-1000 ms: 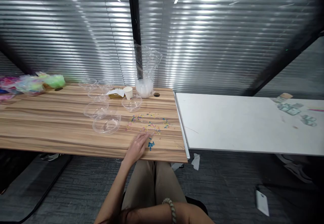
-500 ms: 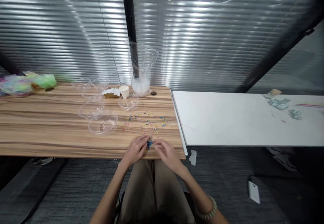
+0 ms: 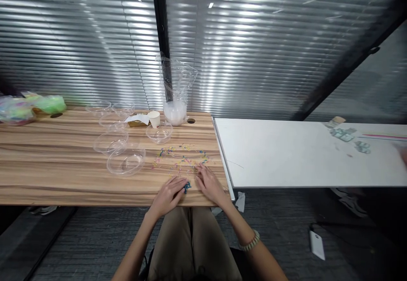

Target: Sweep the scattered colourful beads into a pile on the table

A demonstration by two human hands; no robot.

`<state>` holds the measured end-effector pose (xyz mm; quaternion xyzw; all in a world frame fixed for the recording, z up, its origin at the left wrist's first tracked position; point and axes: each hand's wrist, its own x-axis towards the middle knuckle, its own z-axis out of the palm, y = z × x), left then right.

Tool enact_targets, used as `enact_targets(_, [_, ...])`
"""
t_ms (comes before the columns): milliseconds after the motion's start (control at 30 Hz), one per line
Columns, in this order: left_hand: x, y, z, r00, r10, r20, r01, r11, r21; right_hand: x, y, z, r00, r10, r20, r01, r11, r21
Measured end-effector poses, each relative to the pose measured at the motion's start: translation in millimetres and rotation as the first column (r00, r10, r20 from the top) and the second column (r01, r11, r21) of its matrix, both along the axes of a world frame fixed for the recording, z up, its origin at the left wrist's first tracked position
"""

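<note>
Hands have both settled on the wooden tabletop (image 3: 63,162) since a second ago, when only the left hand (image 3: 168,194) was up by the beads; the right hand (image 3: 210,183) came in half a second back and now lies flat, fingers spread, just right of the small blue bead cluster (image 3: 187,186). The left hand rests curled beside that cluster, fingertips touching or nearly touching it; whether it pinches anything I cannot tell. So the blue pieces now sit gathered between the two hands, close to the near edge.

Scattered coloured beads (image 3: 181,156) lie just beyond the fingers, with clear plastic bowls (image 3: 125,162) further left and a small paper cup (image 3: 154,118) and clear bag of white filling (image 3: 174,103) toward the back. The tabletop's right edge is near the right hand, where the white table (image 3: 302,154) abuts. Bare wood lies left of the left hand.
</note>
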<state>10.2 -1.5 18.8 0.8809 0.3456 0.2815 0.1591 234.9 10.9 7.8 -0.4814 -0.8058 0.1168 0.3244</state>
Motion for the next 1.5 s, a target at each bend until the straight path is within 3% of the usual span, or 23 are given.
enact_targets(333, [1.0, -1.3, 4.2, 1.0, 0.0, 0.023, 0.001, 0.999, -0.042, 3.1, -5.7, -2.1, 0.997, -0.073, 0.002, 0.073, 0.996, 0.041])
enact_targets(567, [0.1, -1.4, 6.3, 0.999, -0.032, 0.04, 0.036, 0.996, -0.084, 10.4, -28.4, -2.7, 0.999, -0.043, -0.028, 0.044, 0.998, 0.049])
enact_targets(700, [1.3, -2.1, 2.9, 0.999, -0.01, 0.038, 0.011, 1.0, -0.015, 3.0, -45.2, 1.3, 0.999, 0.003, -0.042, -0.001, 0.999, 0.052])
enact_targets(800, [-5.8, -3.4, 5.7, 0.992, 0.093, 0.089, -0.105, 0.985, 0.137, -7.3, -54.2, 3.5, 0.997, 0.064, -0.053, -0.062, 0.997, 0.043])
enact_targets(900, [-30.3, -4.1, 15.1, 0.92, 0.332, 0.21, -0.381, 0.883, 0.275, -16.1, -58.5, 4.8, 0.987, 0.14, -0.074, -0.138, 0.99, 0.028])
enact_targets(1000, [-69.0, -2.2, 23.7, 0.744, 0.603, 0.288, -0.668, 0.68, 0.303, -20.4, -58.7, 4.8, 0.977, 0.166, -0.13, -0.167, 0.986, 0.008])
enact_targets(1100, [-106.4, 3.1, 23.4, 0.59, 0.768, 0.247, -0.803, 0.53, 0.272, -24.0, -55.6, 2.2, 0.972, 0.132, -0.196, -0.138, 0.99, -0.021])
enact_targets(1167, [-123.6, 8.3, 18.6, 0.549, 0.812, 0.199, -0.83, 0.502, 0.242, -29.3, -52.6, -0.9, 0.971, 0.114, -0.21, -0.125, 0.991, -0.041])
enact_targets(1333, [-139.8, 19.7, 14.3, 0.618, 0.754, 0.221, -0.786, 0.595, 0.169, -50.4, -48.1, -9.0, 0.991, 0.109, -0.074, -0.112, 0.993, -0.047])
enact_targets(1433, [-140.6, 6.8, 29.3, 0.648, 0.71, 0.276, -0.759, 0.633, 0.153, -57.9, -49.1, -12.1, 0.995, 0.097, 0.024, -0.096, 0.995, -0.008])
enact_targets(1500, [-138.4, -17.6, 44.7, 0.707, 0.661, 0.251, -0.7, 0.704, 0.12, -57.9, -49.5, -12.3, 0.994, 0.102, 0.027, -0.102, 0.995, -0.001])
